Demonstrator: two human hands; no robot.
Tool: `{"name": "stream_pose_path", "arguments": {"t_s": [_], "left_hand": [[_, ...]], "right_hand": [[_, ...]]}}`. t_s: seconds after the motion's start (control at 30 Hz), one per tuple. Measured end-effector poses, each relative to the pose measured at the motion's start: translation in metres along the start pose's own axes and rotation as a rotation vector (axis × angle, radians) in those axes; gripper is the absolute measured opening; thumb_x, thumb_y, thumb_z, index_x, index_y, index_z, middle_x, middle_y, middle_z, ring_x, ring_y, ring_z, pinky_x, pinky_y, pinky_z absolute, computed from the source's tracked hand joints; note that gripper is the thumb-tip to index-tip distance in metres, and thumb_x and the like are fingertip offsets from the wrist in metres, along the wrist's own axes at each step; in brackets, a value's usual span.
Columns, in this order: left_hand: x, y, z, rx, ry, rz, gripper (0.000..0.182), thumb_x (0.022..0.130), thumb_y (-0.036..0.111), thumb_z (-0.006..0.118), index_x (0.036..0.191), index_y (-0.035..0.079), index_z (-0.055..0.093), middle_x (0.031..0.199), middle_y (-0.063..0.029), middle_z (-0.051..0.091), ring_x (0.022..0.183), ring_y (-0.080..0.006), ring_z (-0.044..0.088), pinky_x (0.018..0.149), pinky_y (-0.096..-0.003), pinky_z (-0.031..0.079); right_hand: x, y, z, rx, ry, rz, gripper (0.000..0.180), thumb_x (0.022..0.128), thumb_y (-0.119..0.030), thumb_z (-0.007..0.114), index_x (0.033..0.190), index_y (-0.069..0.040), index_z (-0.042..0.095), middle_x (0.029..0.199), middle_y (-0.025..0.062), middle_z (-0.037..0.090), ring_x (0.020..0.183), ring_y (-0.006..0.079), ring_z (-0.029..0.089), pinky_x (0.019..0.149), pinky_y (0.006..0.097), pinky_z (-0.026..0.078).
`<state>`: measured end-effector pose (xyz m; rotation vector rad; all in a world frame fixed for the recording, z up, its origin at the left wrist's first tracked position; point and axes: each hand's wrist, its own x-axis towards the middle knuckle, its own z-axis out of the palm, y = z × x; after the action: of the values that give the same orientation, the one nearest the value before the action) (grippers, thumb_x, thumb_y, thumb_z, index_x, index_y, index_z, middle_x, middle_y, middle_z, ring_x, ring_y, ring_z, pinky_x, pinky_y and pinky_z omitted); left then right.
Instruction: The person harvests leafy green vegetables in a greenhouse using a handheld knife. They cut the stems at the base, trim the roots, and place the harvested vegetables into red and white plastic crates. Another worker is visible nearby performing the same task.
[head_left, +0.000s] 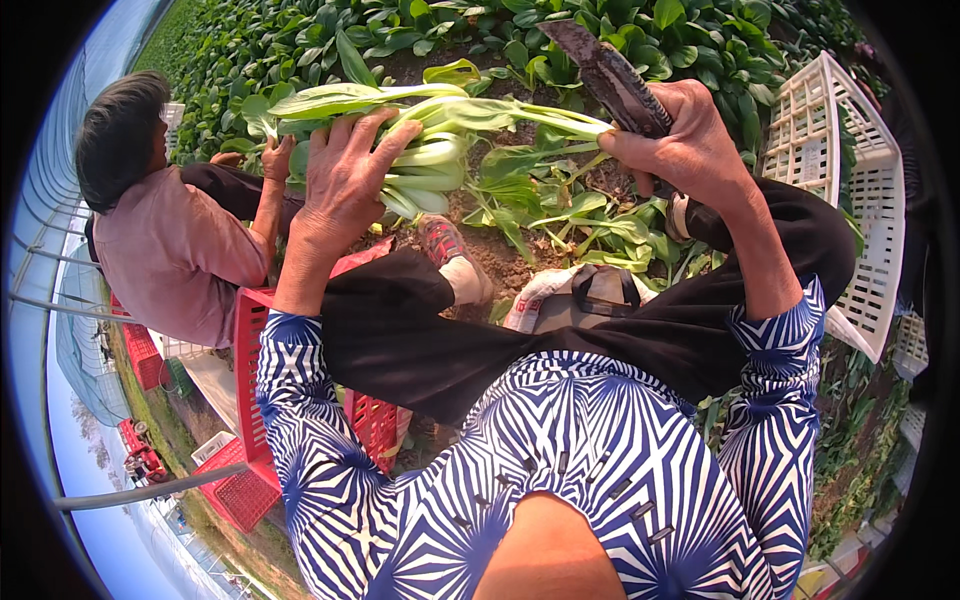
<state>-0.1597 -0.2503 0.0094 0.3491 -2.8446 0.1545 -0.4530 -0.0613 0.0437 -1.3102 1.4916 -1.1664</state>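
Observation:
My left hand (349, 165) is closed around a bunch of leafy greens (431, 161) with pale green stems, which looks like bok choy. In my right hand (686, 142) is a knife (611, 71) with a dark, soiled blade pointing up and to the left. The thumb of that hand also pinches the end of a loose leaf stalk (559, 118) that stretches across from the bunch. Below both hands, cut leaves (570, 214) lie scattered on the soil (514, 281).
A white plastic crate (874, 217) stands at my right. Close by my left arm is a red crate (255, 382). Another person (180, 225) sits at my left, handling greens. Growing plants (465, 30) fill the ground ahead. A sack (536, 292) lies between my legs.

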Motion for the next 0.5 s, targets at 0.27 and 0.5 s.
{"name": "stream_pose_path", "arguments": {"t_s": [0.27,0.5], "left_hand": [[-0.032,-0.036,0.001,-0.686,0.279,-0.444,0.071,0.070,-0.004,0.074,0.134,0.006,0.045,0.116,-0.0103,0.063,0.102,-0.0164,0.060,0.091,-0.0304,0.048],[0.002,0.007,-0.017,-0.960,0.270,-0.425,0.079,0.068,-0.002,0.076,0.138,0.006,0.039,0.120,-0.0085,0.057,0.107,-0.0191,0.058,0.094,-0.0340,0.048]], "right_hand": [[-0.005,0.024,-0.011,-0.131,0.071,0.183,0.029,0.076,-0.008,0.078,0.101,0.002,0.069,0.064,-0.0023,0.059,0.047,0.0031,0.050,0.043,0.0199,0.042],[0.029,0.010,0.017,0.181,0.046,-0.224,0.062,0.074,-0.006,0.081,0.131,-0.005,0.057,0.111,0.0049,0.069,0.056,0.0040,0.057,0.049,0.0204,0.051]]}}
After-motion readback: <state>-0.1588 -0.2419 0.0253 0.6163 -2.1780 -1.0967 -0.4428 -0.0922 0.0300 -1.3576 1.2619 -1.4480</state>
